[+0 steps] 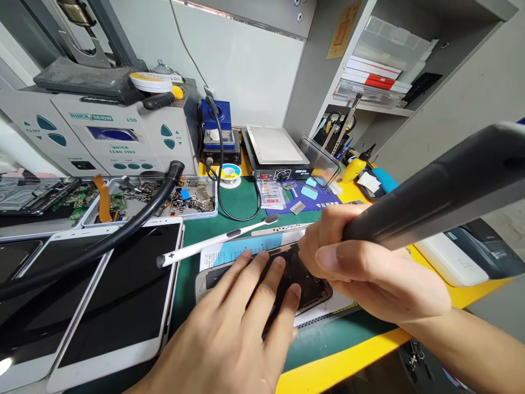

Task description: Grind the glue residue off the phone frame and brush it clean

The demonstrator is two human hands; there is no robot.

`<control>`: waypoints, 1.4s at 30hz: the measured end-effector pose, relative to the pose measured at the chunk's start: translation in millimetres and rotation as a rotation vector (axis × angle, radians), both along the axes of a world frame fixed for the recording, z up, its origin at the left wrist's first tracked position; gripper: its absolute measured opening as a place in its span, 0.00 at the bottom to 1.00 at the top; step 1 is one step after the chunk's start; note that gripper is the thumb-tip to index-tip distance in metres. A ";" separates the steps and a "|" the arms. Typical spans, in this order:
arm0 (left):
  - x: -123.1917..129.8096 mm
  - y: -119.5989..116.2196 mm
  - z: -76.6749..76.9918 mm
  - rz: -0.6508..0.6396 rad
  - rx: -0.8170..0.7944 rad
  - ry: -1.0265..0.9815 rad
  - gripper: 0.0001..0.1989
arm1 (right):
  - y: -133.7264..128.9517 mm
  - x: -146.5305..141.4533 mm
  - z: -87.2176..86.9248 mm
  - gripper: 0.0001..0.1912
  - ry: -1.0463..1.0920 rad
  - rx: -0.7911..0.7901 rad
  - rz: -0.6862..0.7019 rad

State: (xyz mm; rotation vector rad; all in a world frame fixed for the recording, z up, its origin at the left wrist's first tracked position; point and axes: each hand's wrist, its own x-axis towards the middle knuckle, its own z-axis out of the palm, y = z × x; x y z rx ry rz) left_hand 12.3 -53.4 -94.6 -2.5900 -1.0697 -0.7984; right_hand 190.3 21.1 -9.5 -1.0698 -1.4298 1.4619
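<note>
An opened phone lies face down or up, I cannot tell which, on a printed white and blue sheet, its dark insides showing. My left hand rests on it, fingers spread flat across its left and middle part. At the phone's right end is my right hand, its fingers wrapped round a thick dark grey tool handle that slants up to the right. The tool's working end is hidden behind my fingers. Beyond the phone lies a white brush shaped like a toothbrush, with dark bristles.
White tablets lie at left under a black hose from a hot-air station. Behind stand a tray of circuit boards, a solder spool and a heating plate. A yellow bottle stands right.
</note>
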 end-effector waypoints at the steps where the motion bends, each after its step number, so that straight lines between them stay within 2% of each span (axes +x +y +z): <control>1: 0.4 -0.3 0.0 0.000 0.008 -0.015 0.18 | 0.1 0.0 0.0 0.13 0.006 0.002 0.002; 9: -2.7 -4.7 -6.6 -0.008 0.015 -0.021 0.18 | -0.1 -0.4 1.1 0.12 0.039 -0.019 -0.018; 12: -2.9 -3.0 -7.2 -0.016 0.065 -0.023 0.17 | -0.2 -0.4 1.6 0.11 0.046 -0.026 -0.015; 19: 6.1 8.4 13.8 -0.071 0.074 -0.012 0.21 | -2.6 -0.4 1.8 0.12 0.054 -0.005 0.018; 22: 8.2 10.5 17.9 -0.072 0.075 -0.019 0.23 | -3.0 -0.4 1.5 0.12 0.059 0.009 0.008; 29: 0.6 2.4 6.0 -0.041 0.031 0.026 0.19 | -2.6 0.8 2.6 0.13 0.069 -0.011 0.025; 33: -2.5 1.8 -2.8 -0.041 0.115 -0.009 0.18 | -1.8 1.8 2.1 0.13 0.063 -0.002 0.012; 37: -1.4 2.1 -2.9 -0.036 0.009 0.009 0.18 | -1.6 1.8 1.9 0.13 0.070 -0.012 0.003; 42: -2.4 -2.0 0.2 -0.039 0.024 0.012 0.18 | -3.4 0.6 2.9 0.13 0.062 -0.018 0.016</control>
